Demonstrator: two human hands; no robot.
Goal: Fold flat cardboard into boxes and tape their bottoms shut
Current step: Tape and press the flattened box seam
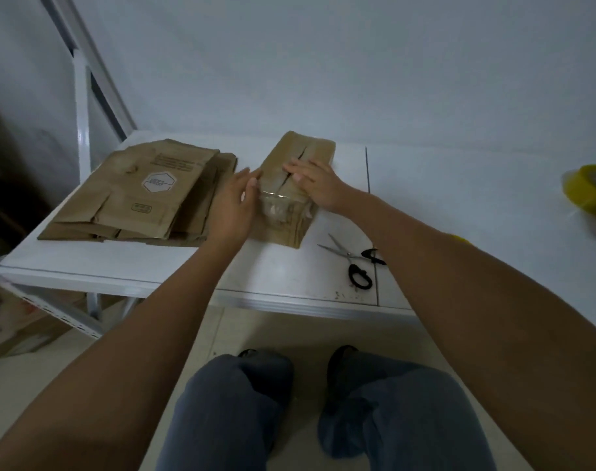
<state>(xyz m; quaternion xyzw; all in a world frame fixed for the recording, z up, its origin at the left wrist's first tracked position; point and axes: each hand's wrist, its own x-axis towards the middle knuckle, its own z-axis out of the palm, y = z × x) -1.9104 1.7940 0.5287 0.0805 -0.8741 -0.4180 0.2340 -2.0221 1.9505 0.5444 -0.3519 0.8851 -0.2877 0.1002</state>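
A folded brown cardboard box [291, 154] stands on the white table [160, 266] with its bottom flaps up and a seam down the middle. Clear tape [276, 203] covers the near end of the seam and runs down the near face. My right hand [315, 185] presses flat on the right flap, fingers straight. My left hand [233, 205] rests against the box's left side by the tape, fingers relaxed. A stack of flat cardboard blanks [137, 195] lies to the left.
Black-handled scissors [352, 260] lie on the table right of the box. A yellow tape roll [592, 192] sits at the far right edge. A white shelf post [82, 130] rises at the table's left rear. My knees are below the table's front edge.
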